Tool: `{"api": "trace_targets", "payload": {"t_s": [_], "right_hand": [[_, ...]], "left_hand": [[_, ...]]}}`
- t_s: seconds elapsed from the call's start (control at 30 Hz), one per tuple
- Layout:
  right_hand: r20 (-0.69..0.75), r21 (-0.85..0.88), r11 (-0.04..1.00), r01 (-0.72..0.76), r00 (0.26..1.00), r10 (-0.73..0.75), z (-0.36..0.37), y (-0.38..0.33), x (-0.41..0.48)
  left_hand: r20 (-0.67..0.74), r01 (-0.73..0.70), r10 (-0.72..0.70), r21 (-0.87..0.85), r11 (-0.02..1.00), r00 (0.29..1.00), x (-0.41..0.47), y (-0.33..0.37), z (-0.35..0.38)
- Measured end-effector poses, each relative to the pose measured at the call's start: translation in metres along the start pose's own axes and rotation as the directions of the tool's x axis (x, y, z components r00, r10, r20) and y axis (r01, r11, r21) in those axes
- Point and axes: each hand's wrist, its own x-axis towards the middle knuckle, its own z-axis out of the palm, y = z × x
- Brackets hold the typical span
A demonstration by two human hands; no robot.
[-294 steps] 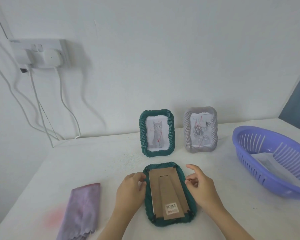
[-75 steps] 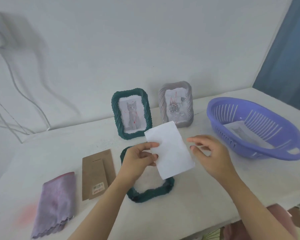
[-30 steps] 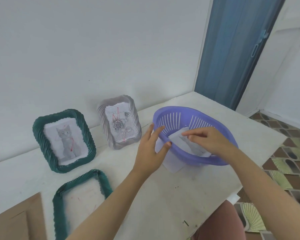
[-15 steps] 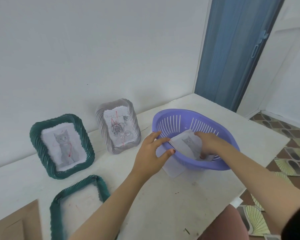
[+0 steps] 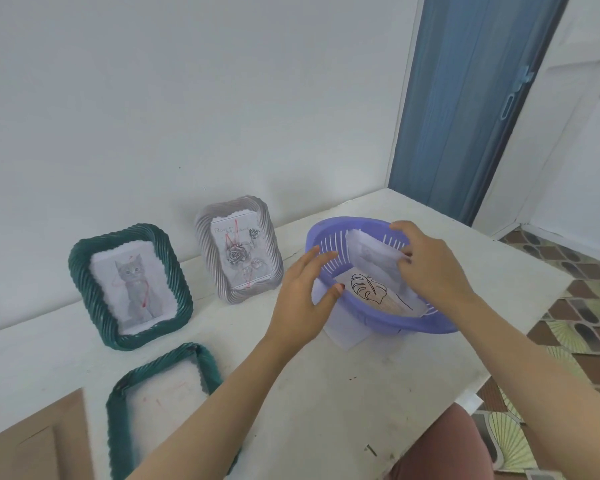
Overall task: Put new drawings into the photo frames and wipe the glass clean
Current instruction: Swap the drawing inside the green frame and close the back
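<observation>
A person at a white table [image 5: 326, 393] sorts drawings, the job barely begun. Nearest, at 7 o'clock, the cardboard back [image 5: 39, 441] lies loose beside an emptied green frame [image 5: 118, 393], face down, its glass smeared with red marks and unwiped. Toward 10 o'clock a second green frame [image 5: 84, 268] stands with a scribbled cat picture inside; at 12 o'clock a grey frame [image 5: 205, 244] stands with a marked rose picture. Neither looks changed, and no cloth is in view. At centre, the left hand [image 5: 302, 299] is spread open, fingers steadying the near rim of the purple basket [image 5: 388, 323]; a white sheet [image 5: 343, 334] pokes out beneath that basket. At 2 o'clock the right hand [image 5: 426, 268] pinches a cat print [image 5: 371, 254], lifted clear of a leaf drawing [image 5: 371, 289] lying in the basket, seemingly the next candidate for the empty frame.
</observation>
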Motion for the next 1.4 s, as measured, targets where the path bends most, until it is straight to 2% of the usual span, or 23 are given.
{"api": "trace_targets", "payload": {"t_s": [0.1,0.17,0.27,0.37,0.53,0.67,0.73,0.8,0.93,1.03,1.17,1.23,1.33,1.4], "right_hand": [[-0.068,0.036,0.988,0.149,0.987,-0.147,-0.001,-0.03,-0.021],[-0.103,-0.009,0.96,0.279,0.955,-0.279,0.004,-0.049,-0.038],[-0.185,-0.064,0.902,0.428,0.883,-0.432,0.015,-0.076,-0.067],[-0.165,-0.001,0.888,0.461,0.875,-0.455,0.031,-0.095,-0.093],[0.065,0.396,0.866,0.305,0.931,-0.358,0.064,-0.113,-0.121],[0.12,0.475,0.871,0.129,0.971,-0.209,0.096,-0.124,-0.128],[0.211,0.571,0.82,-0.028,0.971,-0.113,0.104,-0.132,-0.127],[0.316,0.642,0.754,-0.142,0.944,-0.092,0.11,-0.139,-0.126],[0.39,0.625,0.765,-0.153,0.911,-0.137,0.123,-0.152,-0.13],[0.419,0.55,0.827,-0.114,0.894,-0.155,0.133,-0.158,-0.133],[0.447,0.406,0.914,0.017,0.868,-0.215,0.145,-0.158,-0.138],[0.462,0.347,0.934,0.079,0.853,-0.244,0.149,-0.157,-0.141],[0.479,0.291,0.947,0.136,0.836,-0.267,0.152,-0.157,-0.142],[0.484,0.282,0.947,0.152,0.83,-0.277,0.153,-0.158,-0.142]], "left_hand": [[0.044,0.102,-0.094,-0.3,0.948,0.995,-0.002,0.025,-0.016],[0.105,0.188,-0.159,-0.426,0.885,0.982,-0.006,0.04,-0.028],[0.064,0.253,-0.256,-0.498,0.829,0.965,-0.016,0.049,-0.048],[-0.021,0.325,-0.395,-0.528,0.784,0.918,-0.031,0.043,-0.068],[-0.128,0.415,-0.538,-0.497,0.762,0.833,-0.067,0.016,-0.099],[-0.205,0.459,-0.618,-0.505,0.731,0.759,-0.101,-0.002,-0.126],[-0.23,0.476,-0.648,-0.511,0.715,0.726,-0.117,-0.01,-0.138],[-0.253,0.501,-0.671,-0.498,0.708,0.697,-0.132,-0.016,-0.148],[-0.314,0.588,-0.694,-0.372,0.718,0.648,-0.156,-0.026,-0.159],[-0.355,0.658,-0.688,-0.221,0.72,0.633,-0.17,-0.031,-0.16],[-0.38,0.696,-0.638,0.022,0.718,0.67,-0.184,-0.036,-0.155],[-0.374,0.681,-0.596,0.152,0.716,0.71,-0.189,-0.039,-0.152],[-0.345,0.624,-0.521,0.428,0.654,0.781,-0.193,-0.044,-0.149],[-0.383,0.604,-0.467,0.519,0.604,0.797,-0.195,-0.045,-0.148]]}}
